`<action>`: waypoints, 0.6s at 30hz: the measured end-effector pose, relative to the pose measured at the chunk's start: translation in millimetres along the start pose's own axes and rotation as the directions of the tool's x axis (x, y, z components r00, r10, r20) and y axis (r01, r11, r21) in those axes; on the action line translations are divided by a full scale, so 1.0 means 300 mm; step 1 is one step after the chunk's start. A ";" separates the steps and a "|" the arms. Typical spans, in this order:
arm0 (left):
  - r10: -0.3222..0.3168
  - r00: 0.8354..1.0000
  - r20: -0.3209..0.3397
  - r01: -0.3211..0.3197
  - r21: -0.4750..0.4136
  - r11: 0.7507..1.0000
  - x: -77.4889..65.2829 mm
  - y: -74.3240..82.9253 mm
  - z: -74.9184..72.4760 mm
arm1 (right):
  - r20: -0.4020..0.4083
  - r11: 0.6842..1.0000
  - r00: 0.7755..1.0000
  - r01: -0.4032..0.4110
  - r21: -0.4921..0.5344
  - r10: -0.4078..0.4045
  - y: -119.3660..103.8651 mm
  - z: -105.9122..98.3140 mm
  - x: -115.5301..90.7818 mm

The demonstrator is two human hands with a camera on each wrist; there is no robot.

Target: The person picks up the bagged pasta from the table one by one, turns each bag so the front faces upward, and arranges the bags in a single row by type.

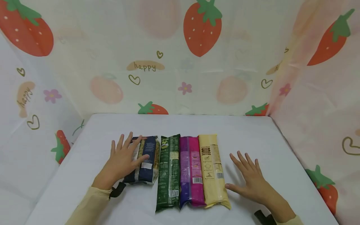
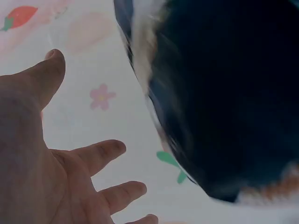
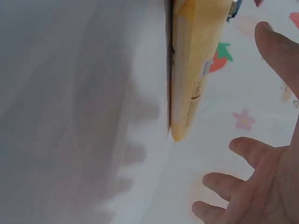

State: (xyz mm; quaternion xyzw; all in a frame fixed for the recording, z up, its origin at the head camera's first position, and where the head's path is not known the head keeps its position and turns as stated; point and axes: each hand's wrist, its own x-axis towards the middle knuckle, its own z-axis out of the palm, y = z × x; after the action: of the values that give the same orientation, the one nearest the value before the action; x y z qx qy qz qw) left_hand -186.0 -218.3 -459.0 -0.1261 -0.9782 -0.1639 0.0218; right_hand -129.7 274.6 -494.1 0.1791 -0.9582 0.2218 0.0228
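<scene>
Four packages would be several: a dark blue bag (image 1: 148,159) with a clear side window lies leftmost in the head view. Beside it, in a row, lie a long green noodle packet (image 1: 168,175), a purple and pink packet (image 1: 192,172) and a pale yellow packet (image 1: 213,168). My left hand (image 1: 121,164) hovers over the blue bag's left part, fingers spread, holding nothing. In the left wrist view the dark bag (image 2: 224,102) looms close, apart from the fingers. My right hand (image 1: 248,178) is spread to the right of the yellow packet, apart from it and holding nothing.
The packages lie on a white table (image 1: 126,206). A strawberry-print cloth (image 1: 174,84) stands behind the table and along both sides. A dark wrist strap (image 1: 117,189) shows on the left wrist, another strap (image 1: 264,217) on the right.
</scene>
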 end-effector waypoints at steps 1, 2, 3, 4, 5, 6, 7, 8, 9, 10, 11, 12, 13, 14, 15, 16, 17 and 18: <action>0.009 1.000 0.005 -0.009 -0.004 1.000 0.007 0.011 0.002 | 0.001 1.000 1.000 0.002 0.001 -0.002 -0.006 0.003 -0.004; 0.017 1.000 0.009 -0.017 -0.008 1.000 0.013 0.023 0.003 | 0.001 1.000 1.000 0.004 0.001 -0.004 -0.013 0.006 -0.008; 0.026 1.000 0.013 -0.026 -0.014 1.000 0.019 0.036 0.005 | -0.001 1.000 1.000 0.006 0.001 -0.006 -0.019 0.008 -0.011; 0.036 0.999 0.017 -0.036 -0.017 0.999 0.025 0.050 0.007 | -0.003 1.000 1.000 0.006 -0.001 -0.006 -0.023 0.007 -0.014; 0.044 0.999 0.021 -0.044 -0.017 0.999 0.031 0.064 0.010 | -0.004 1.000 1.000 0.008 -0.003 -0.008 -0.027 0.006 -0.017; 0.055 0.998 0.020 -0.054 -0.012 0.998 0.038 0.079 0.013 | -0.001 1.000 1.000 0.008 -0.005 -0.008 -0.031 0.006 -0.020; 0.065 0.998 0.017 -0.065 -0.001 0.998 0.044 0.093 0.017 | 0.001 1.000 1.000 0.010 -0.006 -0.010 -0.035 0.006 -0.022; 0.078 0.997 0.016 -0.078 0.006 0.997 0.050 0.106 0.020 | 0.004 1.000 1.000 0.013 -0.008 -0.013 -0.039 0.006 -0.024; 0.091 0.996 0.014 -0.091 0.015 0.996 0.057 0.119 0.023 | 0.006 1.000 1.000 0.016 -0.009 -0.016 -0.043 0.006 -0.025; 0.106 0.994 0.014 -0.106 0.025 0.994 0.065 0.133 0.027 | 0.008 1.000 1.000 0.020 -0.010 -0.020 -0.047 0.006 -0.025; 0.120 0.993 0.015 -0.121 0.031 0.992 0.074 0.146 0.031 | 0.011 1.000 1.000 0.025 -0.012 -0.024 -0.050 0.007 -0.026; 0.135 0.991 0.017 -0.135 0.035 0.990 0.082 0.161 0.034 | 0.012 0.999 1.000 0.029 -0.012 -0.029 -0.054 0.009 -0.025; 0.149 0.989 0.021 -0.149 0.035 0.988 0.091 0.174 0.037 | 0.013 0.999 0.999 0.034 -0.014 -0.034 -0.057 0.010 -0.026; 0.161 0.987 0.029 -0.162 0.034 0.986 0.099 0.188 0.039 | 0.014 0.999 0.999 0.040 -0.015 -0.040 -0.060 0.014 -0.025; 0.170 0.985 0.038 -0.171 0.031 0.985 0.108 0.202 0.041 | 0.015 0.999 0.999 0.046 -0.017 -0.045 -0.063 0.017 -0.025; 0.175 0.983 0.050 -0.177 0.032 0.984 0.117 0.216 0.044 | 0.019 0.999 0.999 0.051 -0.017 -0.051 -0.066 0.022 -0.026; 0.179 0.982 0.059 -0.181 0.027 0.983 0.126 0.229 0.047 | 0.022 0.998 0.998 0.057 -0.018 -0.057 -0.068 0.028 -0.026; 0.183 0.981 0.070 -0.186 0.026 0.982 0.134 0.242 0.050 | 0.025 0.998 0.998 0.064 -0.015 -0.064 -0.071 0.033 -0.027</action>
State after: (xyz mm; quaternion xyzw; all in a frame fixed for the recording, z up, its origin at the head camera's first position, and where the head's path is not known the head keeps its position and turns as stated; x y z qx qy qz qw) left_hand -206.4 -137.4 -447.0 -0.2213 -0.9650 -0.1408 0.0061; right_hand -114.1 255.3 -495.3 0.2121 -0.9540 0.2112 0.0196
